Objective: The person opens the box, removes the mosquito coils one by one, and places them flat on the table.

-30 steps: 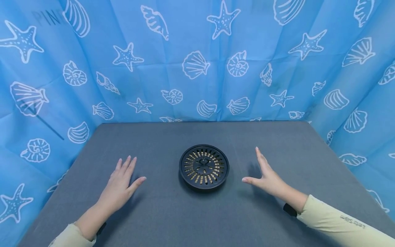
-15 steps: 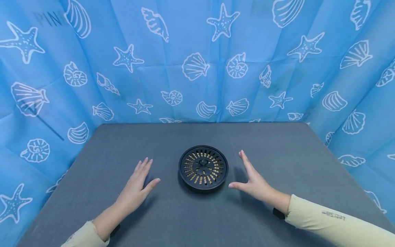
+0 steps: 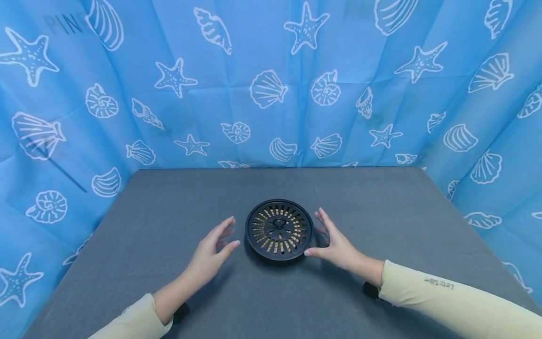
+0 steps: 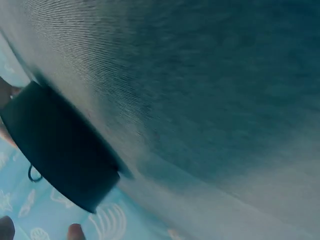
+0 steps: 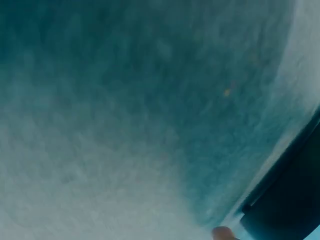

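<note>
A round black tin (image 3: 279, 254) with a slotted lid (image 3: 280, 229), like a mosquito coil holder, stands mid-table. Something pale yellow shows through the slots, and a small ring (image 4: 35, 173) rises from the lid. My left hand (image 3: 205, 256) is just left of the tin, a narrow gap between them, fingers slightly bent and thumb apart. On the other side, my right hand (image 3: 338, 247) has thumb and fingers spread at the tin's right rim; whether they touch it I cannot tell. One fingertip (image 5: 223, 233) shows near the dark tin wall in the right wrist view.
A grey cloth covers the table (image 3: 178, 197). Behind it and along both sides hangs a blue curtain (image 3: 254, 47) with white shells and starfish. Black wrist devices (image 3: 370, 289) sit under the pale sleeves (image 3: 427, 287).
Both hands have moved inward toward the tin, the left one rightward and the right one leftward. The left fingers have bent a little. The tin stays where it was.
</note>
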{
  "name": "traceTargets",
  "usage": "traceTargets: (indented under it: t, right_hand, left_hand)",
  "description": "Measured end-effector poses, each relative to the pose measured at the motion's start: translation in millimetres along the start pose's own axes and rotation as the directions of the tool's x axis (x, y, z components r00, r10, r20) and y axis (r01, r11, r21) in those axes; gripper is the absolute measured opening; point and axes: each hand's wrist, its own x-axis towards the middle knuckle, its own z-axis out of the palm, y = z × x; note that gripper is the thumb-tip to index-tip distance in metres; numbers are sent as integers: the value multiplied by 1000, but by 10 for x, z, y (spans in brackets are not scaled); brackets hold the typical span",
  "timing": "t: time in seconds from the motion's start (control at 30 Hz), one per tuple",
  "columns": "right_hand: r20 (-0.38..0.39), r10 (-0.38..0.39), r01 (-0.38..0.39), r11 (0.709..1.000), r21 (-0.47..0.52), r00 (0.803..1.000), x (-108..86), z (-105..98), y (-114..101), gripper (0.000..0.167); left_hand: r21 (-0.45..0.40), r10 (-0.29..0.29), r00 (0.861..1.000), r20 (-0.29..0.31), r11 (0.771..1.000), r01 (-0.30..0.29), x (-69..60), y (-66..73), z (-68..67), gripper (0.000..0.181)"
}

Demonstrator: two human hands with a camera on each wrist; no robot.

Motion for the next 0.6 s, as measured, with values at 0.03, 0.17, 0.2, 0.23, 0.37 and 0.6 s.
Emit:
traceTargets:
  t: [0.03, 0.17, 0.2, 0.23, 0.37, 0.6]
  right_hand:
    - [9, 8, -8, 1000, 6, 1000, 25, -6, 5, 113]
    - [64, 36, -33, 999, -43, 997, 111, -46, 27, 120]
    - [82, 42, -37, 998, -60, 996, 129, -57, 33, 122]
    - [102, 42, -34, 996, -80, 994, 147, -66, 36, 123]
    - [172, 59, -38, 992, -118, 983, 212, -92, 57, 124]
    - [194, 114, -88, 987, -138, 974, 279, -89, 96, 123]
  left_hand:
    - [-29, -4, 1000, -1, 1000, 4, 18, 13, 29, 56]
    - [-89, -9, 1000, -2, 996, 9, 94, 69, 126, 54]
    - [-97, -8, 1000, -1, 995, 8, 114, 83, 146, 53]
    - [-108, -6, 1000, 0, 994, 6, 134, 93, 167, 53]
    - [-132, 7, 1000, 10, 991, -6, 219, 130, 250, 50]
    - [-189, -52, 997, 62, 980, 63, 435, 179, 374, 47]
